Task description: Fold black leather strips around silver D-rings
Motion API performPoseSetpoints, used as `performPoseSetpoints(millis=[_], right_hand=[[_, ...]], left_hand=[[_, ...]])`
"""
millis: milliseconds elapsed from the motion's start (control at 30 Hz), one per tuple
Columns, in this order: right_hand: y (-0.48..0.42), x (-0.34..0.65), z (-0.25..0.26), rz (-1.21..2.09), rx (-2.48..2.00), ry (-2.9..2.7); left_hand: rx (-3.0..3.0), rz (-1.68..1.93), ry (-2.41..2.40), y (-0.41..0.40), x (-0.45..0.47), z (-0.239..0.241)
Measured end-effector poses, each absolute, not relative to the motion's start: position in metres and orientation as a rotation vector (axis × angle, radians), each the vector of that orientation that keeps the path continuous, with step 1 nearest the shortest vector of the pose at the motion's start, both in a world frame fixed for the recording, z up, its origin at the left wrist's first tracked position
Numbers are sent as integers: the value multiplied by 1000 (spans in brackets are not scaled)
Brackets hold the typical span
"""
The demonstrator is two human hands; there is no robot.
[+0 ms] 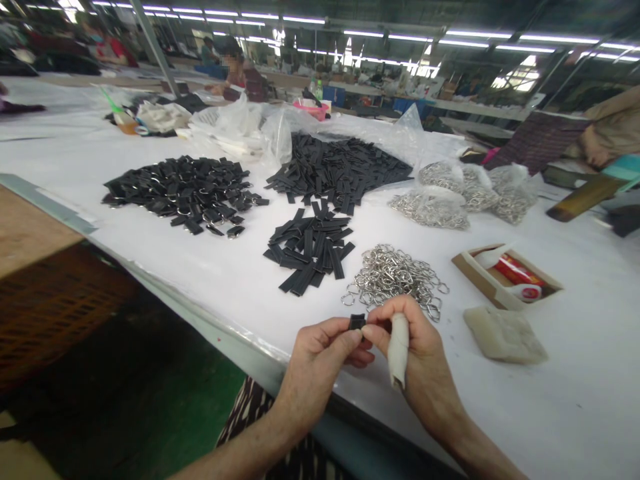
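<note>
My left hand point(325, 350) pinches a short black strap piece point(357, 322) between thumb and forefinger, over the table's near edge. Meeting it from the right, my right hand point(413, 353) is closed around an off-white wrapped handle point(399, 350), and its fingertips touch the same strap. Whatever the handle ends in is hidden by the fingers. Just beyond my hands lies a heap of silver metal rings point(395, 277). A small pile of flat black strap pieces point(310, 247) is to its left. Farther left are many black straps with rings fitted point(185, 190).
A larger heap of black straps point(345, 167) lies behind, beside clear plastic bags point(240, 127). Bagged rings point(430, 207) sit at the back right. Nearer on the right are an open cardboard box point(480, 280) with a red-labelled item and a pale waxy block point(505, 335). Other people are farther back.
</note>
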State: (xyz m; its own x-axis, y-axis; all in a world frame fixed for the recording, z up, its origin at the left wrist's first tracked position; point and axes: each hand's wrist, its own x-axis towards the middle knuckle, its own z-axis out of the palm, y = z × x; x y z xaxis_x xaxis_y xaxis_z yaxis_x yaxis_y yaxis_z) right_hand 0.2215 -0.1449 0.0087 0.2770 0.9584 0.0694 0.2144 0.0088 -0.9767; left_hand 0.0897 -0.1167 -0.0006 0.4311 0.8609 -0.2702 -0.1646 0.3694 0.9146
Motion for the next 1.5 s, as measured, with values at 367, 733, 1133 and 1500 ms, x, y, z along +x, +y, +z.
performPoseSetpoints(millis=[367,733,1133,1500], right_hand=[[-148,223,1,725,-1536,-1312],[-147,224,7,814,-1550,-1276],[-146,223,8,871,-1548,-1234],[-147,223,6,838,-1578,-1263]], left_hand=[[982,708,944,-118,91,0],[1136,682,1019,-115,90,8],[856,710,858,-112,92,-2],[812,722,888,-114,93,-6]])
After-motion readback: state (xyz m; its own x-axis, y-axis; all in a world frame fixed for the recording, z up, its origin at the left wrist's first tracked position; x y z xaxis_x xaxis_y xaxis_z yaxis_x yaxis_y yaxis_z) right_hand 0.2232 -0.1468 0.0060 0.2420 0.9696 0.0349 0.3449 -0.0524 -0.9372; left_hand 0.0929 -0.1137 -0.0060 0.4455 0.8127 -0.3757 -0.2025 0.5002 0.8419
